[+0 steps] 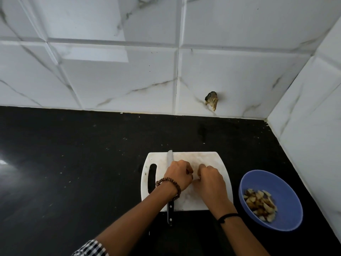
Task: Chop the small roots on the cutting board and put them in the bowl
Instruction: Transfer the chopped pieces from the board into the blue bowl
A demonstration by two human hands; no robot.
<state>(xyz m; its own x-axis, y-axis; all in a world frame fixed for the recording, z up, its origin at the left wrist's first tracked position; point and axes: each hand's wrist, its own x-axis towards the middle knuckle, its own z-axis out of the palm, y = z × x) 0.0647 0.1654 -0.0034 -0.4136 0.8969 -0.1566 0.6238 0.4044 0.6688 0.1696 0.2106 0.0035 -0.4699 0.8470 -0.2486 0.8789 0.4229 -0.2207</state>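
— Where are the hands?

— Both are over the white cutting board (208, 157), which lies on the black table (73, 163). The left hand (180, 174) and the right hand (212, 182) sit knuckles up, with their fingertips nearly meeting above the middle of the board.

— Spread or pinching?

— The fingers of both curl down and inward. The backs of the hands hide what is under them, so I cannot tell whether either one pinches a root or holds nothing.

— And the knife?

— The knife (170, 157) lies lengthwise on the left part of the board. Its blade points toward the wall beyond the left hand, and its black handle sticks out over the near edge, below the left wrist. The middle is covered — gripped or only lying there, I cannot say.

— The roots?

— Chopped pieces (258, 202), pale and brown, are heaped in the blue bowl (287, 183). It stands on the table just right of the board, near the right forearm.

— Anything else?

— There is a beaded bracelet (167, 179) on the left wrist, a thin black band (228, 216) on the right, and a checked sleeve (90, 248) at the bottom edge. Behind the table is a white marbled tile wall (110, 80) with a dark-and-tan lump (211, 100) on one tile.
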